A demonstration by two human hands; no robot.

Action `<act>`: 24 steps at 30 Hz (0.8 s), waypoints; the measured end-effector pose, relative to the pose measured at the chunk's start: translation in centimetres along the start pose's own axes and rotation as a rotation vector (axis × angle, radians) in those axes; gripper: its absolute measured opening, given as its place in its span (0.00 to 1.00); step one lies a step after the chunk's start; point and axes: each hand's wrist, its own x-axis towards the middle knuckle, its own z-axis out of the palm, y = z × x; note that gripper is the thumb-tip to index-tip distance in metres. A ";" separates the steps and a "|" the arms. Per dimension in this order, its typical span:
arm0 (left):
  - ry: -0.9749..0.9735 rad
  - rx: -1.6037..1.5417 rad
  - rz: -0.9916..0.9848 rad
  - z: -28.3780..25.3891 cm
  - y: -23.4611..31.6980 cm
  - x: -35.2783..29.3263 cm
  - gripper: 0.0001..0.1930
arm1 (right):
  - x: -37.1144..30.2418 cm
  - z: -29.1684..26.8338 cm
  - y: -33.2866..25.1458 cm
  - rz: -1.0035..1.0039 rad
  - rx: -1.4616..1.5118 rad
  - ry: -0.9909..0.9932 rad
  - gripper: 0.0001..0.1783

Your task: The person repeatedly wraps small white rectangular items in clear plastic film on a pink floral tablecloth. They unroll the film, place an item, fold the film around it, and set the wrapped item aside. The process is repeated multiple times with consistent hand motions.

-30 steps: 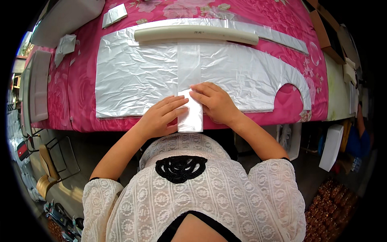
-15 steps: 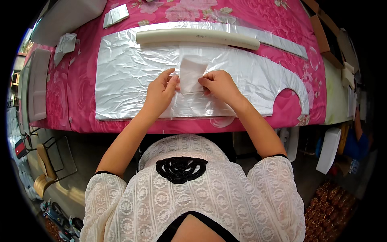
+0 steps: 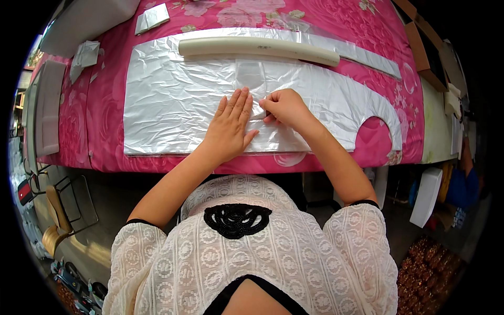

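Observation:
A stack of white, shiny plastic bags lies flat in front of me, with a curved handle cut-out at its right end. My left hand rests palm down on it, fingers stretched out. Just to its right, my right hand has thumb and forefinger pinched at the edge of a small piece of thin translucent plastic film, which lies flat on the bags. The left fingers cover part of the film. Across the far part of the stack lies a long cream-coloured tube.
A pink flowered cloth covers the table. Small folded plastic packets and white pieces lie at the far left, near a white box. Cardboard boxes stand at the right edge. A chair is on the floor at left.
My left hand has moved right and flattened onto the stack. The film, raised and gathered before, now lies flat and partly under my fingers. My right hand has barely moved.

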 end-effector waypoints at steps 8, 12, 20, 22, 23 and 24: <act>0.092 0.054 0.041 -0.9 -0.4 1.3 0.31 | -1.1 0.1 0.9 -1.034 -0.828 0.459 0.27; 0.145 0.143 0.101 -0.2 -1.4 2.0 0.27 | 0.8 -1.2 1.6 -1.115 -0.820 0.230 0.26; 0.153 -0.114 0.240 -1.8 -1.2 -0.4 0.25 | -0.2 -0.7 2.5 -1.156 -0.645 0.123 0.17; 0.183 -0.177 0.274 -1.8 -0.5 -2.0 0.25 | -1.2 0.2 3.6 -1.180 -0.611 0.086 0.15; 0.181 -0.176 0.251 -1.7 -0.6 -2.4 0.25 | -1.7 0.4 3.8 -1.165 -0.606 0.074 0.14; 0.181 -0.175 0.227 -1.6 -0.8 -2.8 0.25 | -1.9 0.5 3.9 -1.169 -0.599 0.089 0.14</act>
